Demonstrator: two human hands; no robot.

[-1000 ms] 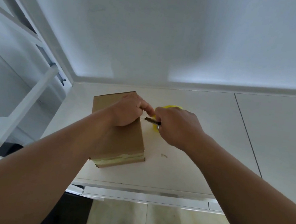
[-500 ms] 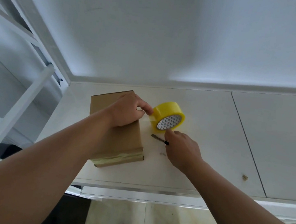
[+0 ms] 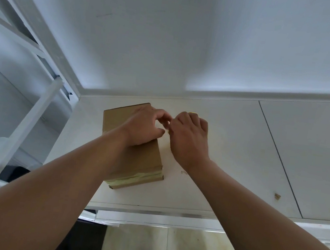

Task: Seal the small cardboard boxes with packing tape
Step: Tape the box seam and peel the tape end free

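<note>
Head view: a white desk (image 3: 229, 154) is seen from above, and on it a small cardboard box (image 3: 144, 160) lies flat. A strip of tape (image 3: 140, 179) is already laid across the box's near end. The left hand (image 3: 145, 126) rests on the far half of the box top, with its fingers curled toward the box's right edge. Whether its grip is clamped on a tape end cannot be told. Just right of the box, the right hand (image 3: 190, 136) is curled over the tape roll (image 3: 193, 113), and its grip is judged to be closed on the roll. Only a yellow sliver of the roll shows above the knuckles.

Trouble is most likely at the free end of the tape. If it is drawn out crooked or slack, it could fold onto itself or land off the seam. The box could also be dragged sideways if the holding hand eases.

The gap between the hands, any stretched tape, and the box's far end are hidden. A small brown scrap (image 3: 277, 196) lies well right of the box, and what it is cannot be made out.
</note>
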